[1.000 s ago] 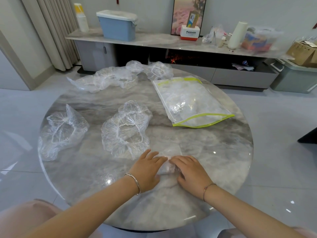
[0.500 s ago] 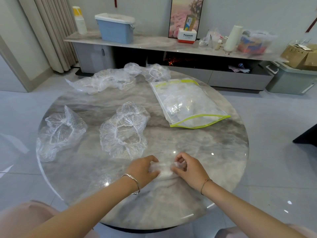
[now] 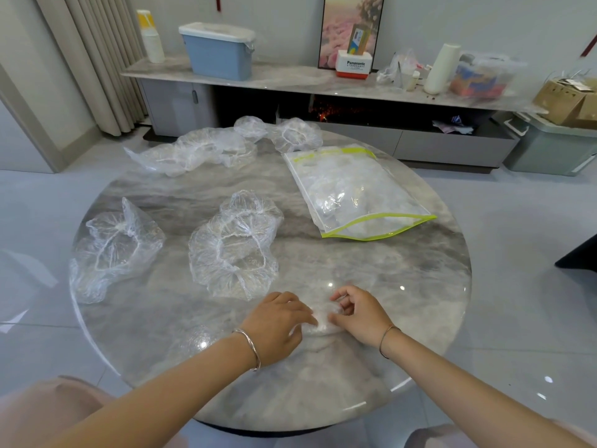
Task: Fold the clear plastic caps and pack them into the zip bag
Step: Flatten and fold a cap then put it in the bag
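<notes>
The head view looks down on a round table [image 3: 403, 276] with a glossy, grey-veined marble top.

At its near edge lies a small folded clear plastic cap [image 3: 324, 319], squeezed into a whitish, crinkled wad of thin film. It rests on the stone between the two hands.

The left hand [image 3: 277, 321] has its fingers bent and close together. Fingertips and thumb pinch the wad's left end. A smooth silver bangle [image 3: 250, 349] circles that wrist.

The right hand [image 3: 358, 313] has its fingers curled narrow, with thumb and fingertips nipping the wad's right end. A thin cord bracelet [image 3: 386, 338] sits on that wrist.

Just beyond the left hand lies an unfolded clear cap [image 3: 232, 250], spread out as a puffy, wrinkled ring. Its gathered elastic rim shows as a puckered white line.

A second loose cap [image 3: 113, 250] of the same filmy plastic lies near the table's left edge, one corner standing up in a peak. A heap of more crumpled caps [image 3: 200, 153] runs along the far edge.

A clear rectangular zip bag with lime-green strips at both ends [image 3: 371, 192] lies flat on the right half of the table, well apart from the hands. Its near mouth gapes in a lens shape, and cloudy folded film shows inside.

Behind the table stands a low grey sideboard [image 3: 290, 82] with a stone top. On it sits a pale blue plastic bin with a white lid [image 3: 219, 56].
</notes>
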The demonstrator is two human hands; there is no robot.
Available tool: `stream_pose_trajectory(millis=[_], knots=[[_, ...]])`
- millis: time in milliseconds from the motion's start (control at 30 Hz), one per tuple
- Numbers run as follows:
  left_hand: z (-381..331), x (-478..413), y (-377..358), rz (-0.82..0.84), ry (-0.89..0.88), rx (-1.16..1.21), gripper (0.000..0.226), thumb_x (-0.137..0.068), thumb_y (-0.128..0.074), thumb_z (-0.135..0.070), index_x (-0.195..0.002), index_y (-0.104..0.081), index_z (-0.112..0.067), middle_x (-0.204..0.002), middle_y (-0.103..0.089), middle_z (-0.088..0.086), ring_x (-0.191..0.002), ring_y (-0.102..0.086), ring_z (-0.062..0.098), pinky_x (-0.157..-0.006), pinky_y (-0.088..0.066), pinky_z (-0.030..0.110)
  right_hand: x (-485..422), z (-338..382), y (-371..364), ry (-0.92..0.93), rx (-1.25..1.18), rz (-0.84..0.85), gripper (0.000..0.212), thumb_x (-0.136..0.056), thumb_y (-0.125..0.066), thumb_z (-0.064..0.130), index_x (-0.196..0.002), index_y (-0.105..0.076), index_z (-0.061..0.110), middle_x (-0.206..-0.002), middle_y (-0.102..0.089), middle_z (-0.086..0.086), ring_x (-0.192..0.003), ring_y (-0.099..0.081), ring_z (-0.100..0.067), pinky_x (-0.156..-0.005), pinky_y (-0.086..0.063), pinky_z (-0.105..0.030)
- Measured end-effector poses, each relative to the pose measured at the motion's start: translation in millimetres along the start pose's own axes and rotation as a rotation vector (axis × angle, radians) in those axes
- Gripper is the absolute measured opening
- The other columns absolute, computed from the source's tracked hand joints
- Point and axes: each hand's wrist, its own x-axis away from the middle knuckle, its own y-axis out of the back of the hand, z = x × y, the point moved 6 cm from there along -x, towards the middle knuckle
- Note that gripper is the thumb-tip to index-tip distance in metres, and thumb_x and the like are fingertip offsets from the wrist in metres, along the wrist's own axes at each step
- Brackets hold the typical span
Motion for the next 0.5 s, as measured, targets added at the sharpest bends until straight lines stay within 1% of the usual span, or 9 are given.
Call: stream_pose_trajectory(millis=[67, 133, 167, 200, 267, 333, 367, 433, 500], knots=[[1, -3, 7, -0.048, 0.052, 0.071, 0.039, -0.080, -0.044, -0.039, -0.115, -0.053, -0.024, -0.112, -0.059, -0.008, -0.101, -0.053, 0.012, -0.089, -0.033, 0.019, 1, 9, 2, 0.058, -0.072, -0.024, 0.029, -0.075, -0.074, 0.007, -0.089, -0.056, 0.026, -0.079, -0.055, 0.002, -0.072, -0.052, -0.012, -0.073, -0.045, -0.021], [3, -7, 13, -0.094, 0.127, 0.121, 0.060, -0.077, -0.045, -0.053, -0.128, -0.043, -0.020, -0.123, -0.053, -0.006, -0.109, -0.051, 0.011, -0.092, -0.032, 0.019, 6, 27, 6, 0.187, -0.098, -0.049, 0.031, -0.076, -0.072, 0.008, -0.090, -0.055, 0.030, -0.079, -0.056, 0.002, -0.078, -0.056, -0.013, -0.079, -0.046, -0.023], [4, -8, 17, -0.114, 0.168, 0.171, 0.067, -0.077, -0.044, -0.057, -0.132, -0.042, -0.019, -0.124, -0.053, -0.008, -0.111, -0.048, 0.008, -0.094, -0.032, 0.019, 11, 37, 9, 0.263, -0.100, -0.047, 0.030, -0.077, -0.071, 0.008, -0.092, -0.055, 0.030, -0.080, -0.057, 0.004, -0.080, -0.057, -0.012, -0.082, -0.046, -0.021], [5, -9, 21, -0.130, 0.201, 0.220, 0.066, -0.078, -0.046, -0.058, -0.132, -0.045, -0.020, -0.122, -0.055, -0.011, -0.110, -0.047, 0.004, -0.095, -0.033, 0.018, 16, 47, 10, 0.338, -0.080, -0.042, 0.029, -0.079, -0.069, 0.008, -0.094, -0.055, 0.029, -0.081, -0.058, 0.007, -0.082, -0.058, -0.010, -0.083, -0.045, -0.019], [8, -12, 27, -0.141, 0.251, 0.330, 0.041, -0.085, -0.060, -0.043, -0.119, -0.060, -0.021, -0.105, -0.062, -0.016, -0.097, -0.051, -0.001, -0.088, -0.037, 0.015, 25, 61, 12, 0.455, 0.006, -0.053, 0.030, -0.081, -0.068, 0.010, -0.099, -0.053, 0.028, -0.087, -0.058, 0.013, -0.090, -0.057, -0.007, -0.085, -0.041, -0.014], [10, -12, 31, -0.173, 0.288, 0.462, 0.011, -0.084, -0.069, -0.024, -0.095, -0.068, -0.023, -0.086, -0.064, -0.021, -0.082, -0.058, -0.002, -0.077, -0.040, 0.014, 30, 61, 12, 0.470, -0.001, -0.072, 0.039, -0.079, -0.070, 0.016, -0.108, -0.049, 0.031, -0.102, -0.055, 0.015, -0.102, -0.054, -0.004, -0.089, -0.038, -0.012], [10, -12, 33, -0.206, 0.307, 0.523, 0.012, -0.081, -0.072, -0.018, -0.085, -0.067, -0.028, -0.079, -0.065, -0.022, -0.079, -0.060, -0.002, -0.075, -0.041, 0.012, 30, 59, 12, 0.442, -0.041, -0.075, 0.042, -0.077, -0.071, 0.021, -0.110, -0.047, 0.031, -0.108, -0.053, 0.013, -0.106, -0.052, -0.004, -0.089, -0.037, -0.011], [11, -11, 38, -0.275, 0.308, 0.594, 0.031, -0.076, -0.076, -0.012, -0.078, -0.060, -0.038, -0.082, -0.067, -0.025, -0.087, -0.061, -0.004, -0.079, -0.040, 0.007, 30, 58, 13, 0.426, -0.089, -0.092, 0.035, -0.072, -0.069, 0.030, -0.104, -0.052, 0.029, -0.110, -0.050, 0.011, -0.104, -0.053, -0.005, -0.086, -0.038, -0.012], [8, -12, 45, -0.336, 0.246, 0.547, 0.036, -0.072, -0.077, -0.011, -0.078, -0.058, -0.040, -0.096, -0.067, -0.022, -0.099, -0.057, -0.003, -0.088, -0.037, 0.008, 32, 63, 21, 0.528, -0.003, -0.179, 0.021, -0.071, -0.066, 0.021, -0.090, -0.059, 0.022, -0.103, -0.051, 0.010, -0.097, -0.055, -0.004, -0.082, -0.040, -0.014]])
